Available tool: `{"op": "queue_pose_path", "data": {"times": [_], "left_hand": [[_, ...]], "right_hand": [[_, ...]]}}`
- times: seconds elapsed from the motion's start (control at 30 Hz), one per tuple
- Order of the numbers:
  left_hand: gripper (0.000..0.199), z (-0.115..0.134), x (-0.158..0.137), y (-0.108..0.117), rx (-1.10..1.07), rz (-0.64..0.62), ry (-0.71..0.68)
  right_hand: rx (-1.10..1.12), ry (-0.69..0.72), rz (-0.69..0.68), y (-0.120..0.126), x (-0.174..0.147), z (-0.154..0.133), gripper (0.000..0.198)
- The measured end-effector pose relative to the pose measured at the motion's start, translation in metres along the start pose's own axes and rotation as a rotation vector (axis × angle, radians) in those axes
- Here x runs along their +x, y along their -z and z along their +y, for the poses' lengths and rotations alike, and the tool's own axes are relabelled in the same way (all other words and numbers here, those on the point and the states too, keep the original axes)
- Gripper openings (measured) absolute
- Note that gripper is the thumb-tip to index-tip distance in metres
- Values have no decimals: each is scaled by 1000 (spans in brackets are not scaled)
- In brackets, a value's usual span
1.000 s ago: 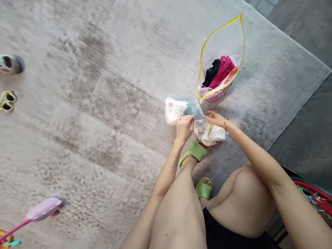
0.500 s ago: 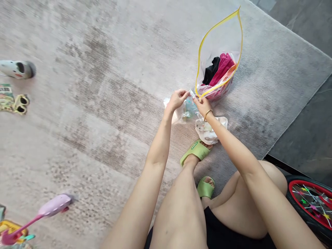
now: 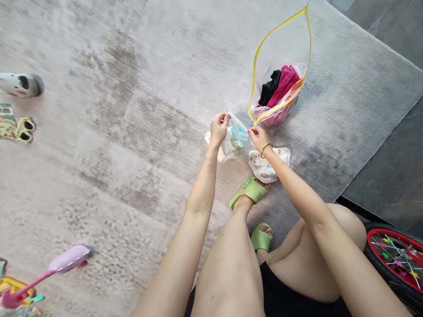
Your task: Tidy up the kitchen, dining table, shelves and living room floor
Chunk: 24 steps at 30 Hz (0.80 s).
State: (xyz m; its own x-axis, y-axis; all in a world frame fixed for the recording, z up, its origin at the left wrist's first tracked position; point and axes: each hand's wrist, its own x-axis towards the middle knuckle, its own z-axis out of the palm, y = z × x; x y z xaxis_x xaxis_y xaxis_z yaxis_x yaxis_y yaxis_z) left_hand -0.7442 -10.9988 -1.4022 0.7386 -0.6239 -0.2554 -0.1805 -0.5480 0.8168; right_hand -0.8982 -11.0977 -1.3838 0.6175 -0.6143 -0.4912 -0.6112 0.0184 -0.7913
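Note:
A small clear zip bag [image 3: 239,137] with blue and greenish contents hangs between my hands. My left hand [image 3: 219,128] pinches one upper corner of it. At the other end of its top edge, my right hand [image 3: 259,136], with a gold bangle [image 3: 265,150] at the wrist, pinches the opposite corner. Just beyond the right hand stands a large clear bag with a yellow rim [image 3: 254,70], its mouth wide. Inside it lie magenta clothing [image 3: 284,86] and black clothing [image 3: 269,89]. White cloth [image 3: 227,149] lies under the small bag, and a white patterned cloth [image 3: 269,165] lies below my right wrist.
My feet in green slippers [image 3: 253,190] rest on the grey rug [image 3: 158,79]. A wheel with a red rim [image 3: 373,246] is at the lower right. Toys lie on the left, among them a purple-and-pink one [image 3: 69,259], a pale shoe-like object [image 3: 20,84] and toy glasses [image 3: 25,130].
My left hand has moved a little left, away from my right hand. The small bag's top edge is now stretched straight between them. The large bag's rim reaches slightly higher.

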Motion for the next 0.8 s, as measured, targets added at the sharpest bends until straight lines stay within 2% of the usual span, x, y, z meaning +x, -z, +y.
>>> {"op": "queue_pose_path", "data": {"times": [0.07, 0.17, 0.23, 0.3, 0.4, 0.53, 0.7, 0.8], "left_hand": [[39, 8, -8, 4, 123, 66, -17], [48, 30, -35, 4, 331, 135, -12], [54, 44, -56, -2, 441, 84, 9], [59, 50, -71, -11, 519, -28, 25], [61, 47, -76, -26, 549, -147, 56], [61, 36, -67, -40, 543, -181, 41], [61, 26, -63, -51, 575, -178, 4], [61, 22, -61, -57, 563, -182, 25]], "right_hand": [[27, -38, -17, 5, -3, 5, 25], [43, -90, -18, 8, -6, 13, 31], [59, -113, -19, 8, -7, 21, 32], [80, -140, -22, 5, -7, 29, 33], [96, -161, -31, 0, -7, 42, 32], [82, -223, -28, -3, -4, 49, 33], [50, -258, 30, -5, 2, 33, 35], [-76, -246, 77, -4, 4, 20, 31]]}}
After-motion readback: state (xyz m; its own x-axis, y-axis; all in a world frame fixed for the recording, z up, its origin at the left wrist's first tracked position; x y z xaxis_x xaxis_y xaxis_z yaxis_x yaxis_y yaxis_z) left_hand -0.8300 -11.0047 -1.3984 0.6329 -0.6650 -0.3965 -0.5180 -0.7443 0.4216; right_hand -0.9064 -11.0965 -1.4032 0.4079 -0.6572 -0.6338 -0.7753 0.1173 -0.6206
